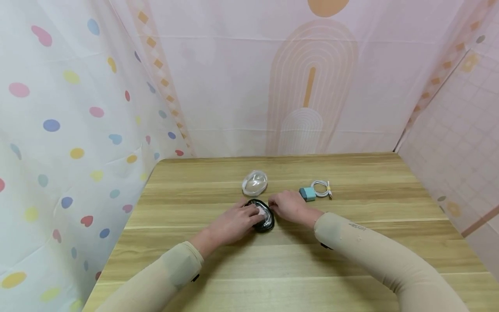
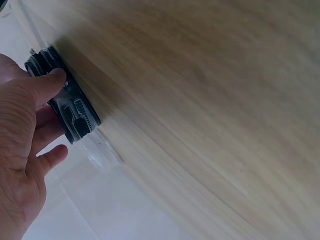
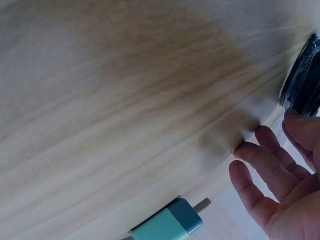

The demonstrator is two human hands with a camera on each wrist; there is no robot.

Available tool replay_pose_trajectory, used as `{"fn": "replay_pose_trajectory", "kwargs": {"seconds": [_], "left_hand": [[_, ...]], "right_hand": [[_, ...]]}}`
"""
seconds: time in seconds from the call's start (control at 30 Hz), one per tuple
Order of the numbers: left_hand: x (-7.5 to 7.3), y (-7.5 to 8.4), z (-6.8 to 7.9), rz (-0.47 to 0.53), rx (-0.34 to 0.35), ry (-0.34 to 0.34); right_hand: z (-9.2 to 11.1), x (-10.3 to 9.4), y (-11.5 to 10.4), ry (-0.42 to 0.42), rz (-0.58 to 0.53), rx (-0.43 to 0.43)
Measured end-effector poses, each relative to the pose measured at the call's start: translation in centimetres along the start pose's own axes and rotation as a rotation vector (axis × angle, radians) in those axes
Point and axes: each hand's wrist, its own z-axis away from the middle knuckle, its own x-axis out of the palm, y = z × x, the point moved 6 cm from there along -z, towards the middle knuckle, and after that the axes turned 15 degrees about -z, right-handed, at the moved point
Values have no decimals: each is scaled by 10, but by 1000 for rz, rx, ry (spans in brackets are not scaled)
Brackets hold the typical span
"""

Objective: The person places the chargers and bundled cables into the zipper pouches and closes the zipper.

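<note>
Beige sleeves [image 1: 374, 249] extend over the table [image 1: 253, 268] in the head view; L hand [image 1: 235, 223] grips the black case [image 1: 267, 218] nr mid-table, R hand [image 1: 288, 206] at its right rim. Clear shell [image 1: 255, 183] sits just behind, adapter [image 1: 308, 194] + coiled cable [image 1: 328, 189] just past R hand; table runs on wide of both hands, far edge by the curtain [image 1: 226, 95]. L wrist view: thumb & fingers clamped on black case, table stretching off alongside. R wrist view: three fingers apart, loosely bent, thumb by the case's edge, can't tell if it's pinching; adapter lies near, w/ room btwn.
</note>
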Motion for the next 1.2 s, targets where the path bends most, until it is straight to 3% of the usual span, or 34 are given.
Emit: {"fn": "replay_pose_trajectory", "kwargs": {"seconds": [0.1,0.53,0.83,1.03,1.2], "left_hand": [[0,0,0,16,-6,14],[4,0,1,84,-63,-77],[4,1,4,138,-94,-102],[5,-1,0,150,-118,-119],[6,-2,0,140,-128,-128]], "right_hand": [[0,-1,0,-2,-3,5],[2,-4,4,-31,-20,-29],[4,-4,3,-56,-49,-38],[8,-8,5,-33,-50,-74],[13,-7,8,-73,-77,-116]]}}
